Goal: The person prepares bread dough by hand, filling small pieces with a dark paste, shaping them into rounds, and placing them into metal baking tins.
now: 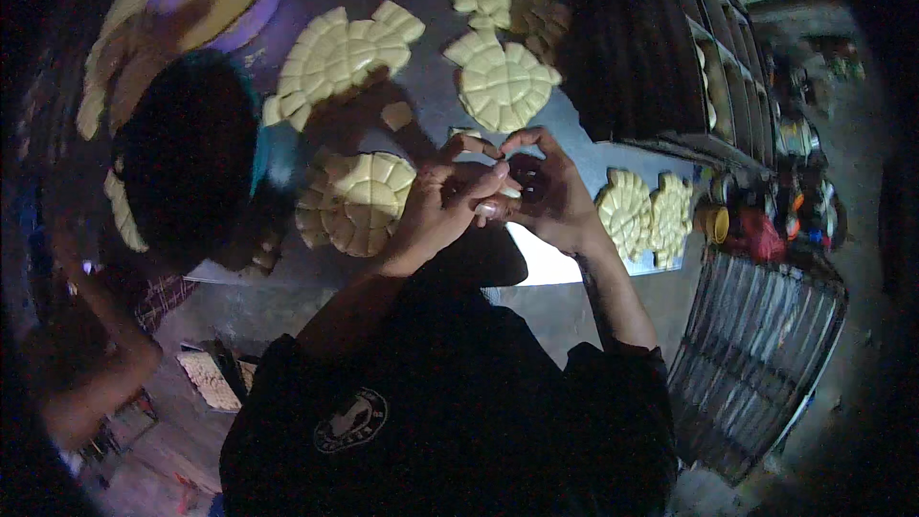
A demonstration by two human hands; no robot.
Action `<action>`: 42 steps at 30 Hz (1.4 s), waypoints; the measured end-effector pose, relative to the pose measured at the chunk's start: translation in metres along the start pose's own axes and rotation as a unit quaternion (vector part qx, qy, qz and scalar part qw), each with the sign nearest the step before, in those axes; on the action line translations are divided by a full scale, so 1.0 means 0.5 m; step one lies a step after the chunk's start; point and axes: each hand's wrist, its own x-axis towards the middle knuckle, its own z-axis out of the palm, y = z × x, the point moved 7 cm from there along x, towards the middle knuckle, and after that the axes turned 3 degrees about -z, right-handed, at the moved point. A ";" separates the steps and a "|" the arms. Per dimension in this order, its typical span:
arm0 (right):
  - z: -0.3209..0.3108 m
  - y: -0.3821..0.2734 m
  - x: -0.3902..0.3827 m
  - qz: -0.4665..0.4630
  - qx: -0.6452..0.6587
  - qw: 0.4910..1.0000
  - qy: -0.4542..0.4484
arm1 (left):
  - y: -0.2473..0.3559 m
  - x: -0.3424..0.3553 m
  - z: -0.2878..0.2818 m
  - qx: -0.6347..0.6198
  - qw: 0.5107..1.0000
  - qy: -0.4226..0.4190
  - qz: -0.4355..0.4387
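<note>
My left hand (445, 201) and my right hand (557, 190) meet over the front of the metal table. Both have bent fingers, with the fingertips brought together. A small pale piece of dough (510, 192) shows between them, partly hidden by the fingers. Just beyond the hands lies a flat round of pale dough (507, 86), scored into wedges and blocks. Another scored round (369, 193) sits beside my left wrist, partly in shadow. To the right of my right forearm are two more cut slabs, one (624, 215) next to the other (672, 218).
A larger cut dough slab (345, 57) lies far left, near a purple tub (273, 10) with yellowish contents. A dark rounded shape blocks part of the left side; another person's arm (120, 354) shows below it. A dark shelved rack (637, 48) stands far right, a wire rack (756, 364) near right.
</note>
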 end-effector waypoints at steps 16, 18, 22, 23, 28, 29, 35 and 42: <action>-0.214 0.264 -0.090 -0.180 -0.534 0.793 0.230 | -0.085 -0.021 -0.092 0.167 0.980 0.018 0.110; -0.210 0.233 -0.019 -0.105 -0.275 0.942 0.159 | -0.095 -0.045 -0.101 0.136 0.982 0.066 0.118; -0.154 0.207 0.139 -0.357 -0.486 0.795 0.063 | -0.077 -0.091 -0.038 0.340 0.899 0.136 0.240; -0.147 0.232 0.184 -0.326 -0.506 0.798 0.021 | -0.058 -0.111 -0.014 0.347 0.896 0.156 0.228; -0.095 0.239 0.203 -0.269 -0.676 0.675 -0.122 | -0.098 -0.181 0.015 0.266 0.920 0.150 0.247; -0.077 0.190 0.135 -0.441 -0.603 0.664 -0.033 | -0.116 -0.193 0.014 0.230 0.922 0.175 0.257; -0.074 0.128 0.042 -0.231 -0.078 0.970 -0.021 | 0.002 -0.238 0.072 0.324 0.799 0.395 0.317; 0.107 0.046 -0.031 -0.146 0.205 0.952 -0.171 | 0.124 -0.214 0.067 0.325 0.748 0.175 0.552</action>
